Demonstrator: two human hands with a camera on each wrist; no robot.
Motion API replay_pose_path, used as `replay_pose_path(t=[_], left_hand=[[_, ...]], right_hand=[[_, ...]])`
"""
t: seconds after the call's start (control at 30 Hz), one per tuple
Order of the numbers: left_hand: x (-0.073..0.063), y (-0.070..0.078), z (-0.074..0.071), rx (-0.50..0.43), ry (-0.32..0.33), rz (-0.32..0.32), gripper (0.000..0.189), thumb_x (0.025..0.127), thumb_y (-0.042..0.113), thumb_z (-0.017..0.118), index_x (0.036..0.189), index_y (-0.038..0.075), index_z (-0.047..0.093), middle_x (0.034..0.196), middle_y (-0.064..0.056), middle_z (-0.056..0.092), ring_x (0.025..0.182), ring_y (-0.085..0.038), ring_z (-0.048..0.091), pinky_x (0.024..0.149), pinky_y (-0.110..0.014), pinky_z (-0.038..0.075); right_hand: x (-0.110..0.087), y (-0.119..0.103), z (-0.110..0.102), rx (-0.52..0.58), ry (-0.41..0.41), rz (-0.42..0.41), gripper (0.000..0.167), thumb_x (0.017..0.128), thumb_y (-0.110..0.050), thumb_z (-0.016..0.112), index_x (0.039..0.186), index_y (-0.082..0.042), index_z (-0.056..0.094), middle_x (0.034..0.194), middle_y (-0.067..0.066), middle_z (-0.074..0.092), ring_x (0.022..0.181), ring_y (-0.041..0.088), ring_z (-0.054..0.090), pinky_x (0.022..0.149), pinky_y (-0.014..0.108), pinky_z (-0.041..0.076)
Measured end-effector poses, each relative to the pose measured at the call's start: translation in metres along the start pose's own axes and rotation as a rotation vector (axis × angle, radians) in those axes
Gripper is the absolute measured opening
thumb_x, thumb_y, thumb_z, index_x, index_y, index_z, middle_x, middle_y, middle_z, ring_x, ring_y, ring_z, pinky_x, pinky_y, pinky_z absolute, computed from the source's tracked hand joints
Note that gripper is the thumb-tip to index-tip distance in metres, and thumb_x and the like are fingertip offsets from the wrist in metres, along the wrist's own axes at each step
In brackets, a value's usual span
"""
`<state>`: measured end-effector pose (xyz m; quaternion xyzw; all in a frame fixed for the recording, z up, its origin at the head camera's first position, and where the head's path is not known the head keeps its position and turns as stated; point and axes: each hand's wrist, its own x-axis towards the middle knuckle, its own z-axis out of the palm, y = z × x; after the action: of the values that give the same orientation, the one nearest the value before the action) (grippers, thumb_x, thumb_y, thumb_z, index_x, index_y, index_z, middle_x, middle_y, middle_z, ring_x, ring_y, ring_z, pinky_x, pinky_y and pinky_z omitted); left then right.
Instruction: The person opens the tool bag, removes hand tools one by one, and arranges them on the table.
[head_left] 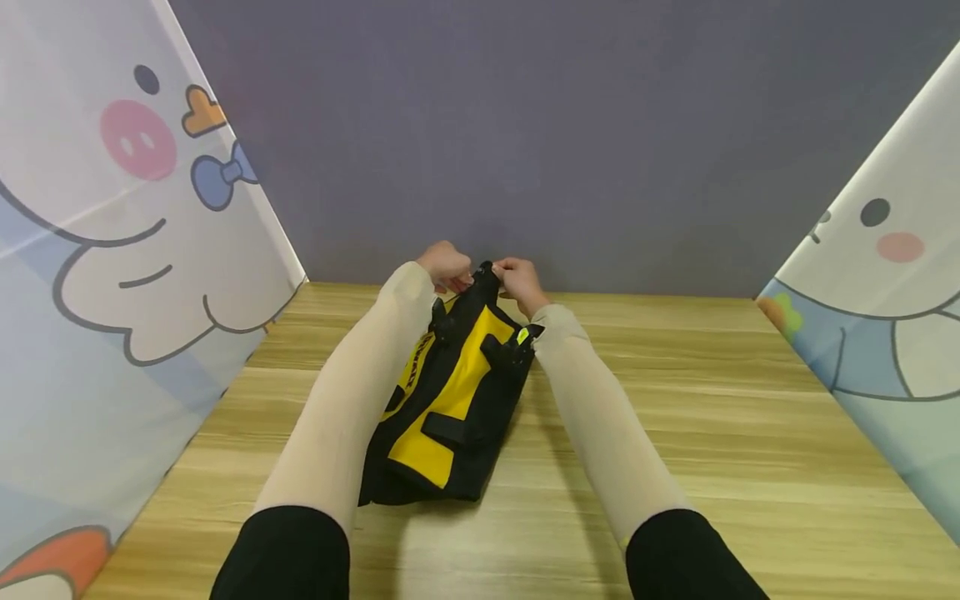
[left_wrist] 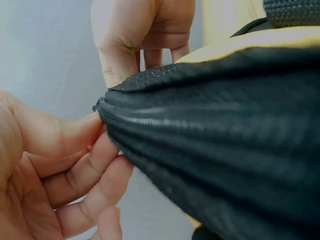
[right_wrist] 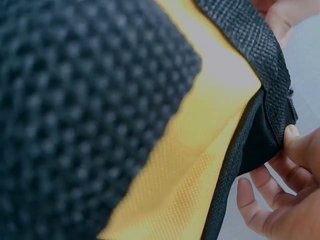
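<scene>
A black and yellow fabric bag (head_left: pixel 468 367) lies lengthwise on the wooden surface, its far end raised in a narrow peak. At that peak my left hand (head_left: pixel 447 267) pinches the black fabric from the left side. My right hand (head_left: pixel 520 281) grips the same end from the right, thumb and fingertips on the edge. Gathered black cloth (left_wrist: pixel 210 130) with a line of zipper teeth fans out from the pinched tip in the left wrist view. A yellow panel (right_wrist: pixel 175 185) and a black strap (right_wrist: pixel 250 40) run toward the held corner in the right wrist view.
A grey wall (head_left: pixel 525 150) rises right behind the bag. Cartoon-printed panels stand at the left (head_left: pixel 150 208) and right (head_left: pixel 900 292). The wood-grain tabletop (head_left: pixel 712 400) spreads out on both sides of the bag.
</scene>
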<state>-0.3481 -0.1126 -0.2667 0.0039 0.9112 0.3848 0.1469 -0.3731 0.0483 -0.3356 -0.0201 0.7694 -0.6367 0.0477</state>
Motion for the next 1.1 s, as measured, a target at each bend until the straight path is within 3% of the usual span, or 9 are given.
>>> replay_pose_path(t=[0.2, 0.33, 0.43, 0.57, 0.77, 0.9, 1.0, 1.1], left_hand=[[-0.002, 0.0, -0.003, -0.015, -0.039, 0.003, 0.021, 0.097, 0.014, 0.056, 0.088, 0.004, 0.071, 0.098, -0.012, 0.07, 0.101, -0.032, 0.065, 0.08, -0.042, 0.048], [-0.003, -0.004, -0.005, -0.018, -0.06, 0.003, 0.023, 0.096, 0.013, 0.058, 0.079, 0.006, 0.071, 0.088, -0.01, 0.07, 0.085, -0.028, 0.063, 0.061, -0.033, 0.041], [-0.008, -0.005, -0.007, -0.016, -0.083, 0.004, 0.022, 0.096, 0.014, 0.058, 0.081, 0.005, 0.072, 0.084, -0.008, 0.07, 0.079, -0.025, 0.061, 0.055, -0.029, 0.034], [-0.015, -0.007, -0.007, -0.021, -0.073, 0.021, 0.02, 0.095, 0.015, 0.058, 0.089, 0.003, 0.073, 0.084, -0.008, 0.068, 0.085, -0.027, 0.063, 0.065, -0.034, 0.042], [-0.017, -0.01, -0.001, -0.095, -0.028, 0.047, 0.019, 0.093, 0.012, 0.058, 0.088, 0.001, 0.073, 0.082, -0.008, 0.068, 0.088, -0.028, 0.065, 0.086, -0.048, 0.048], [-0.016, -0.012, 0.0, -0.092, -0.018, 0.044, 0.019, 0.093, 0.012, 0.058, 0.088, 0.001, 0.073, 0.082, -0.008, 0.069, 0.091, -0.03, 0.066, 0.085, -0.048, 0.05], [-0.015, -0.012, 0.0, -0.077, -0.014, 0.038, 0.02, 0.094, 0.012, 0.057, 0.088, 0.001, 0.073, 0.086, -0.009, 0.07, 0.098, -0.033, 0.066, 0.082, -0.045, 0.052], [-0.015, -0.011, 0.0, -0.06, -0.017, 0.042, 0.02, 0.094, 0.012, 0.057, 0.086, 0.003, 0.073, 0.091, -0.012, 0.071, 0.105, -0.036, 0.065, 0.082, -0.045, 0.052]], right_hand=[[0.002, -0.003, -0.002, -0.011, 0.007, 0.003, 0.03, 0.105, -0.017, 0.052, 0.123, 0.004, 0.065, 0.12, 0.018, 0.06, 0.088, 0.022, 0.058, 0.094, 0.044, 0.052], [-0.001, -0.004, -0.002, 0.005, -0.002, 0.012, 0.03, 0.105, -0.016, 0.052, 0.123, 0.004, 0.065, 0.121, 0.018, 0.059, 0.084, 0.02, 0.058, 0.094, 0.044, 0.052], [-0.002, -0.004, -0.001, 0.019, -0.011, 0.015, 0.03, 0.105, -0.015, 0.052, 0.124, 0.003, 0.065, 0.124, 0.018, 0.059, 0.083, 0.019, 0.058, 0.095, 0.044, 0.051], [-0.001, -0.004, -0.002, 0.018, -0.026, 0.013, 0.031, 0.105, -0.016, 0.052, 0.126, 0.003, 0.065, 0.125, 0.019, 0.059, 0.083, 0.02, 0.059, 0.095, 0.044, 0.051], [-0.003, -0.009, -0.01, -0.044, -0.052, 0.025, 0.032, 0.104, -0.018, 0.054, 0.128, 0.001, 0.065, 0.124, 0.016, 0.06, 0.097, 0.026, 0.061, 0.095, 0.045, 0.051], [-0.006, -0.014, -0.013, -0.066, -0.072, 0.036, 0.036, 0.102, -0.026, 0.059, 0.128, -0.001, 0.066, 0.106, 0.013, 0.063, 0.097, 0.032, 0.062, 0.095, 0.048, 0.05], [-0.008, -0.019, -0.012, -0.073, -0.094, 0.048, 0.041, 0.099, -0.031, 0.063, 0.127, -0.001, 0.067, 0.088, 0.011, 0.063, 0.088, 0.033, 0.063, 0.091, 0.047, 0.052], [-0.008, -0.022, -0.011, -0.077, -0.093, 0.052, 0.039, 0.098, -0.03, 0.066, 0.121, 0.001, 0.069, 0.077, 0.008, 0.063, 0.074, 0.026, 0.064, 0.083, 0.042, 0.055]])
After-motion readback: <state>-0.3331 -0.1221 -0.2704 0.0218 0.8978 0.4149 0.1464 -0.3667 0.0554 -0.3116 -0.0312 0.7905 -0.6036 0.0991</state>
